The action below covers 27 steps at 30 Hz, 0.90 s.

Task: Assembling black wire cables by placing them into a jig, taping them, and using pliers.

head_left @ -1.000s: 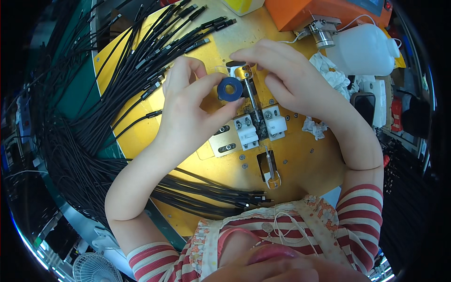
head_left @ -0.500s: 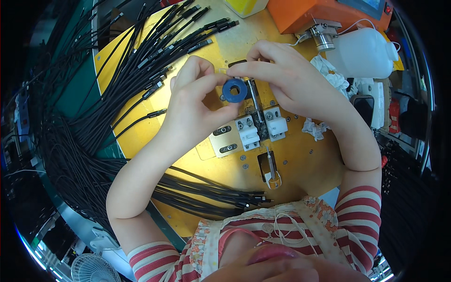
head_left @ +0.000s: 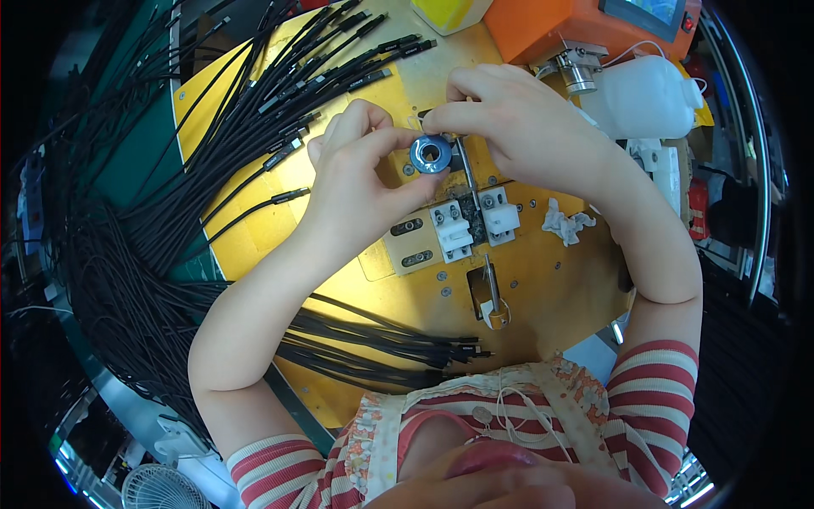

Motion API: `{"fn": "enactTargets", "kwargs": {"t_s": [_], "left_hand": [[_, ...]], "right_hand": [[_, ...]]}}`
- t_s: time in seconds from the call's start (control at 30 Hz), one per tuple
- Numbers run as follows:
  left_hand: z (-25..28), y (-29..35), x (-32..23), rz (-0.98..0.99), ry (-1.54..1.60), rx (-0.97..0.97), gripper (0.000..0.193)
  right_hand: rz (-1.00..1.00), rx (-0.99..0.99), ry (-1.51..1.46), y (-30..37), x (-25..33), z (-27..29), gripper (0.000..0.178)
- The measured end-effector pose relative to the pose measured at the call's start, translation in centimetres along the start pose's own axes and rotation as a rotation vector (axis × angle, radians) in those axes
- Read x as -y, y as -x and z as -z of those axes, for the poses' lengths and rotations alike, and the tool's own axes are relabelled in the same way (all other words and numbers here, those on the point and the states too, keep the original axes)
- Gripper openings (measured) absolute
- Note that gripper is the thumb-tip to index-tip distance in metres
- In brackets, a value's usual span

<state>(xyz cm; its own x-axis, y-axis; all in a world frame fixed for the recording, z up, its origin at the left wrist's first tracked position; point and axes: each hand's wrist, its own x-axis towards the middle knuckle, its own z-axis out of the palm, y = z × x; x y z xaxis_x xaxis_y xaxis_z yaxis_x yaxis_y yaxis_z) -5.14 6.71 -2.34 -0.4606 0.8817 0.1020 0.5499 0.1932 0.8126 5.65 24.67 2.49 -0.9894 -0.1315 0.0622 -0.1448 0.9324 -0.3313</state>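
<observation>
Left hand: the left hand [head_left: 352, 174] is reaching into the upper centre, its fingers clamping the rim of a blue ring [head_left: 416, 156] between thumb and forefinger.
Blue ring: it is hanging just above centre, now edging rightward and shining more brightly than a second ago.
Right hand: the right hand [head_left: 513, 119] is arching over the upper centre, dipping nearer the ring than before and covering more of the top end of a metal rod [head_left: 467, 174]; its fingertips are partly hiding, so I cannot tell whether they are pinching together.
Meaning: both hands now seem to be working at one spot, the left steadying the ring.
Left side: black cables [head_left: 119, 263] are crossing the green surface [head_left: 146, 180], while a fan [head_left: 164, 489] is standing at lower left.
Middle: a golden plate [head_left: 551, 314] is carrying two white blocks [head_left: 452, 231] below the ring.
Right side: a crumpled tissue [head_left: 566, 222] is lying right of centre; an orange machine [head_left: 564, 30] and a white bottle [head_left: 649, 97] are filling the upper right.
</observation>
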Motion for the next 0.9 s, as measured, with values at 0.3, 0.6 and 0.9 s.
{"fn": "enactTargets", "kwargs": {"t_s": [0.3, 0.6, 0.9], "left_hand": [[-0.6, 0.2, 0.5, -0.013, -0.011, -0.046, 0.036], [-0.8, 0.2, -0.1, -0.110, -0.116, -0.127, 0.034], [-1.1, 0.4, 0.1, -0.089, -0.113, -0.100, 0.041]], "right_hand": [[0.134, 0.101, 0.071, -1.3, -0.8, 1.0, 0.022], [0.114, 0.101, 0.007, -1.0, -1.6, 1.6, 0.032], [0.097, 0.032, 0.073, -0.6, -0.4, 0.8, 0.027]]}}
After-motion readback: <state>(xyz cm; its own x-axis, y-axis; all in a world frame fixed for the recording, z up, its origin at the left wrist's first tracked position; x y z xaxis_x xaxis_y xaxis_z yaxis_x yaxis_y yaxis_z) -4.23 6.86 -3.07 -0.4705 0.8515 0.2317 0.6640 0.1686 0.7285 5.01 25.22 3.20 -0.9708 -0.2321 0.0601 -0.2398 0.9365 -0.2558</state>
